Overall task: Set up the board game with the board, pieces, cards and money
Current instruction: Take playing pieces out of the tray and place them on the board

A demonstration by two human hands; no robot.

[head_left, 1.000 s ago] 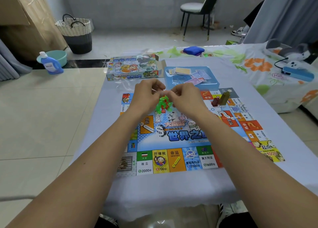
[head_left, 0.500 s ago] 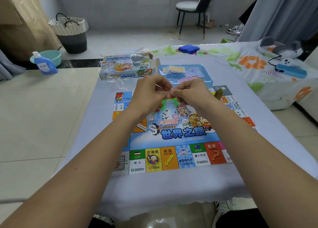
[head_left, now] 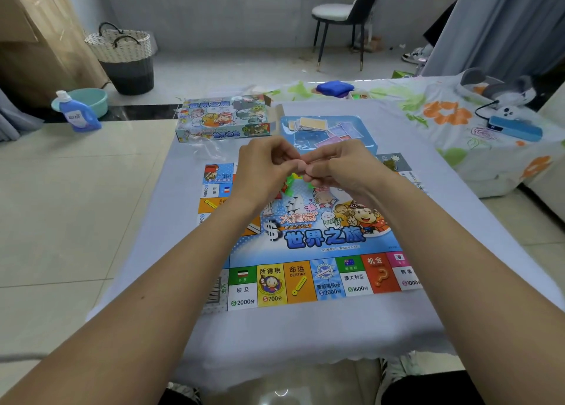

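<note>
My left hand (head_left: 263,172) and right hand (head_left: 339,170) meet fingertip to fingertip, both pinching a clear bag of green pieces (head_left: 292,183) above the board (head_left: 305,251) at the tabletop's (head_left: 397,328) middle. The blue tray (head_left: 363,129) of cards and money sits toward the far edge.

A single wide-angle view from a camera worn on the person's head, looking forward and down. Both forearms reach away from the lens over a table (head_left: 305,337) close below. Farther off, floor, a chair (head_left: 345,10) and the back wall fill the top edge.
</note>
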